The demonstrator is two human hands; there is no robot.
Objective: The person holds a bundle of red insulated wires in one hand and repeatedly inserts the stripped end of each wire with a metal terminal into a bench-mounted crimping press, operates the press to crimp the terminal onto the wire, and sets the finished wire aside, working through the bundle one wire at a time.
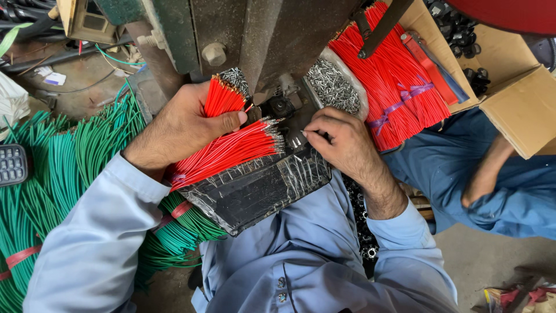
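A big dark metal machine body [260, 35], green-painted and grimy, fills the far middle of the view, with a bolt head showing on its front. To the left, a broad heap of green insulated wires [63, 168] spreads across the near left side, tied here and there with red tape. On the far right, a thick bundle of long red insulated wires [394, 87], bound with a purple band, lies on the lap of a second person in blue clothes [463, 168], just beside an open brown cardboard box [521, 104].

Below the machine sits a black tape-wrapped work tray [255, 191], sloping toward the person's lap in its light blue shirt. A clear bag of small silver metal terminals [335, 87] rests just right of the machine, between it and the red bundle.

The left hand [185, 124] is closed around a fistful of short red wires with bared metal tips [231, 148], the thumb pressed across the top; some wires stand up past the fingers, the rest fan out to the right over the tray, their tips near the machine's small black die [281, 107]. The right hand [341, 139] is curled loosely, its thumb and forefinger pinched together at the tray's far edge, just right of the wire tips; whatever it pinches is too small to make out. A dark keypad device [11, 165] lies at the left edge among the green wires.
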